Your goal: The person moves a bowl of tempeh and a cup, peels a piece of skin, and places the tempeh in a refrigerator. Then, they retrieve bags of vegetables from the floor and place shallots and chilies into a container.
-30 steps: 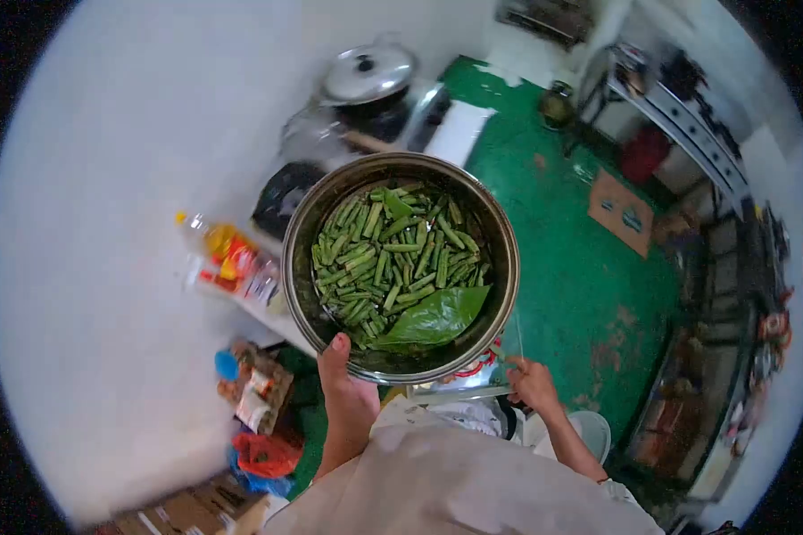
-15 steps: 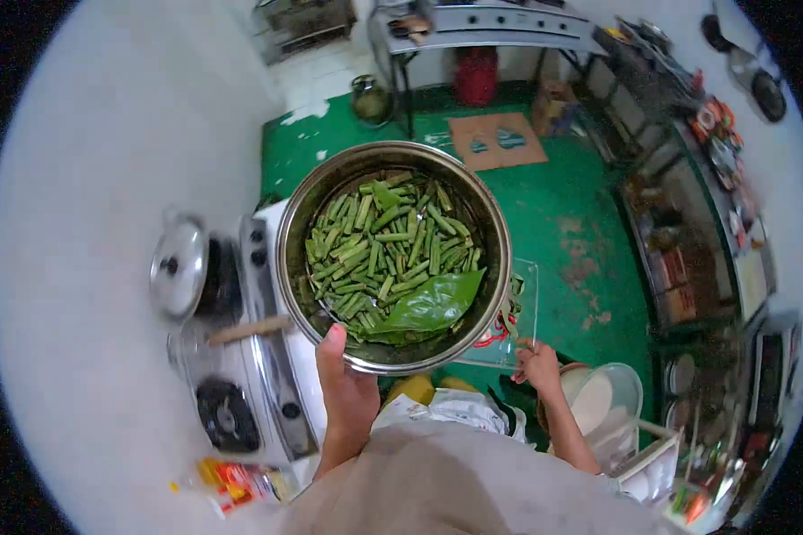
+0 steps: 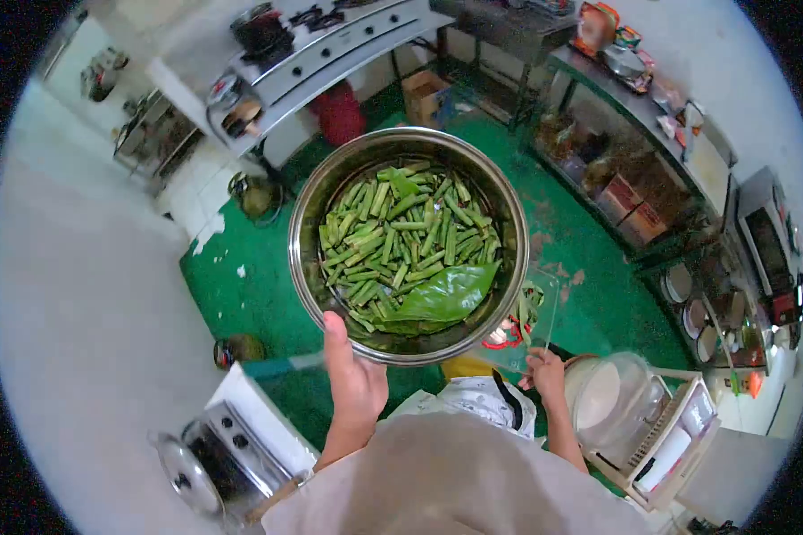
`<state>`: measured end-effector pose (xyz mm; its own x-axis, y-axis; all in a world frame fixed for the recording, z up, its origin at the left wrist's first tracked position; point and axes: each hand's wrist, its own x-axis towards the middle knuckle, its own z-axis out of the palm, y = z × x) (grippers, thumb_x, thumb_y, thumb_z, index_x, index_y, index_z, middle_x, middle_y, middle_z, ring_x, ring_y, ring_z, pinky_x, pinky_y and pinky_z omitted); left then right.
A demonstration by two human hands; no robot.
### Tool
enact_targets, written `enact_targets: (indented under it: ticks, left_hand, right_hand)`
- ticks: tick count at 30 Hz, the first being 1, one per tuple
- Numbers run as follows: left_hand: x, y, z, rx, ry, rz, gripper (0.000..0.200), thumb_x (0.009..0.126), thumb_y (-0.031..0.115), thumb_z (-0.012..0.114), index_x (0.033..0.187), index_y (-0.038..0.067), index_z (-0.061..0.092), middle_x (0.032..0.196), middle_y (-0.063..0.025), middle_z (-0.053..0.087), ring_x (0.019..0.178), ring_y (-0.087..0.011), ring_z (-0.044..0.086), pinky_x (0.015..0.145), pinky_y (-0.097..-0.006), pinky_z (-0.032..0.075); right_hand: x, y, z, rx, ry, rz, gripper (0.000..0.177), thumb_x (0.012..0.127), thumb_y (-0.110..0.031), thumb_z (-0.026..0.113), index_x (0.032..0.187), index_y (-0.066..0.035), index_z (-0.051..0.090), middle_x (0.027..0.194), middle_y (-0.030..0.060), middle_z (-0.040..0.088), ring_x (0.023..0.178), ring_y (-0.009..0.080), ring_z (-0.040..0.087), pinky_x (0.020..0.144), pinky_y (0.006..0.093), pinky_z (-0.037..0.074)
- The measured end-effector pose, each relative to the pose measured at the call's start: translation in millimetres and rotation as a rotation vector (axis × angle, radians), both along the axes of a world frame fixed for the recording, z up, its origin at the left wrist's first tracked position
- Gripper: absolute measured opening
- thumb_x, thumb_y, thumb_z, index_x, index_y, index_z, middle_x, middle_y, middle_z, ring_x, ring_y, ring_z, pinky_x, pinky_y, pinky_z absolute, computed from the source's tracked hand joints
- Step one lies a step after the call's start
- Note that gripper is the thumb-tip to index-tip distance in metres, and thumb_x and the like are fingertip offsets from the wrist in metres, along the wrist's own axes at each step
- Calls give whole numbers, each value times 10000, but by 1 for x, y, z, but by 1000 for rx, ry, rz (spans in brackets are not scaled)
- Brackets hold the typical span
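Observation:
A round metal pot (image 3: 303,259) is held up in the middle of the view, with cut green beans (image 3: 401,232) and a large green leaf (image 3: 446,296) inside. My left hand (image 3: 355,379) grips its near edge, thumb on the rim and the other fingers hidden beneath. Lower right, my right hand (image 3: 544,370) has its fingers closed on the near edge of a clear tray (image 3: 549,308). Red chillies (image 3: 501,337), pale pieces and green leaves (image 3: 530,303) lie in that tray, which is partly hidden behind the pot.
Bottom left is a stove (image 3: 250,446) with a lidded pot (image 3: 187,477). A long stove counter (image 3: 330,67) stands at the back, a cardboard box (image 3: 426,96) beneath it. Shelves (image 3: 633,196) line the right. Near my right arm are a tub (image 3: 598,392) and a rack (image 3: 678,437).
The view has turned to the right, so the near stove now shows lower left and more of the right side is visible. Both hands keep their hold on the pot and tray.

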<state>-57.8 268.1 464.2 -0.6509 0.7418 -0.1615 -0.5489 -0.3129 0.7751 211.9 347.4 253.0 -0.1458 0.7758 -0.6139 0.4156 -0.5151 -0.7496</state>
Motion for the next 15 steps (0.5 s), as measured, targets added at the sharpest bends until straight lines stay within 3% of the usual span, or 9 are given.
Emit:
enact_targets:
  ticks: [4,9,15]
  left_hand:
    - [29,118,24,42,12,-92,626,899,520,419,1347,89,348,1326,-64,453,1202,-243,444,1019,-425,344]
    - [80,202,43,56,60,-207,634,890,521,437,1348,92,346,1332,-56,449,1206,-249,441,1026,-425,337]
    - [90,320,36,104,97,-312,632,888,516,446,1345,89,348,1336,-61,441,1201,-260,447,1027,-434,338]
  right_hand:
    - [39,87,7,193,-36,18,240,835,-106,519,1022,33,576,562,130,587,410,194,579,417,317,452]
    - [96,148,40,87,1,-229,254,845,-112,522,1037,49,565,557,122,585,408,186,580,389,299,449]
    - [91,250,15,134,109,-346,265,850,-49,468,1079,63,540,553,109,547,396,199,556,347,291,454]
